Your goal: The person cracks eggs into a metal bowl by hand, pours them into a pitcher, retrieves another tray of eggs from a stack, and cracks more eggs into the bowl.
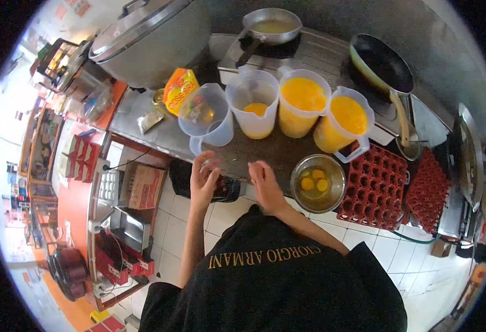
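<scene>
My left hand (203, 180) is raised over the counter's front edge, near a clear empty-looking jug (212, 119), its fingers apart and nothing visible between them. My right hand (265, 187) is beside it with the fingers drawn together; what they hold, if anything, is hidden. To its right, a metal bowl (337, 202) holds three yolks in clear liquid. Behind my hands stand a jug (243, 119) with a little yellow liquid and two fuller jugs (298, 119) (331, 135). Below my hands sits a black bin (182, 178) with dark contents.
Red egg trays (373, 188) (428, 193) lie at the right. On the stove are a small pan (276, 36) and a black frying pan (384, 63). A large pot (154, 50), a yellow-orange pouch (179, 91) and a small packet (150, 120) are at the left.
</scene>
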Demonstrator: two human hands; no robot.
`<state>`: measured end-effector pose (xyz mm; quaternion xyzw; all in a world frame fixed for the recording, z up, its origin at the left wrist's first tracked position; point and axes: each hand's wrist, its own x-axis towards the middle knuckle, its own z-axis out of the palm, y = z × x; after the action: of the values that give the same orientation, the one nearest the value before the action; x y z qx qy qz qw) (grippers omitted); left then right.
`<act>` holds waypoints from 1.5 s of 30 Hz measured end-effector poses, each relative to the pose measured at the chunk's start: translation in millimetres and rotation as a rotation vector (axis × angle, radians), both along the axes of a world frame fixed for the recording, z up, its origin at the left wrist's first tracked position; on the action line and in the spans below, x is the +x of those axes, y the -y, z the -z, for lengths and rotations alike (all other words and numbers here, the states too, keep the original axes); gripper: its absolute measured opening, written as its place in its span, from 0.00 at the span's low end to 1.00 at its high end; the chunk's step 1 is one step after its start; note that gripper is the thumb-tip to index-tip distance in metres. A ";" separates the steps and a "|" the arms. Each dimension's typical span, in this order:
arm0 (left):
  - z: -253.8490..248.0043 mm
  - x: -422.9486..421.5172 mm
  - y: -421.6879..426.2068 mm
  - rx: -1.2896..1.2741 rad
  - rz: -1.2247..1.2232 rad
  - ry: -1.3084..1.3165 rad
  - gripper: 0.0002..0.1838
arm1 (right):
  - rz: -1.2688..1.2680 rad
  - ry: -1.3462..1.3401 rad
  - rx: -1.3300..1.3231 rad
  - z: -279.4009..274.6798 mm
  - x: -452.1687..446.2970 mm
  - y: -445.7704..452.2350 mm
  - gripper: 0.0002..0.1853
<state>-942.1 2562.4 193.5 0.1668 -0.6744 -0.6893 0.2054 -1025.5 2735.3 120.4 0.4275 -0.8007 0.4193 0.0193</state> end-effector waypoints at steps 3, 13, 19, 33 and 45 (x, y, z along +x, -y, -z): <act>-6.4 14.1 4.8 0.019 -0.040 0.005 0.23 | 0.026 -0.060 0.085 37.8 -12.3 7.7 0.25; 13.3 5.3 4.6 -0.060 0.129 0.181 0.16 | 0.089 0.285 0.000 32.7 -10.7 4.0 0.24; -20.2 -29.9 -38.6 -0.300 0.386 0.080 0.20 | -0.036 1.202 -0.605 -39.4 4.2 -28.8 0.21; -27.1 -81.5 -146.9 -0.212 0.456 -0.008 0.20 | 0.249 1.206 -0.830 -60.7 -8.0 -122.1 0.26; -25.4 -90.0 -182.0 -0.400 0.428 -0.031 0.19 | 0.364 0.999 -0.671 -33.9 -17.0 -154.7 0.25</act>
<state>-1032.1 2744.4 218.9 -0.0337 -0.8134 -0.5729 0.0945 -1042.5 2889.9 154.3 0.0077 -0.5977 0.7870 -0.1529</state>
